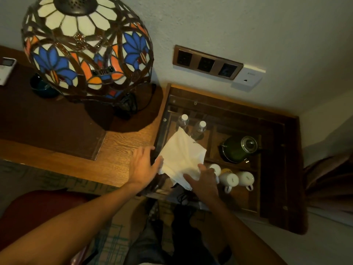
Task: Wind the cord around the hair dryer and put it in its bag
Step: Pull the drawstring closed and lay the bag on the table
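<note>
Both hands are stretched out over the low shelf (271,180) beside the desk (122,150). Left hand (142,165) lies palm down, fingers spread, touching the white bag's (182,155) edge. Right hand (204,179) pinches its lower corner. Dark cord (183,197) dangles just below; can't see the dryer.

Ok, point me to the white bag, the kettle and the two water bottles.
white bag (182,155), head view, middle of the cloth.
kettle (234,150), head view, green body.
water bottles (184,117), head view, white cap of the left one.
</note>
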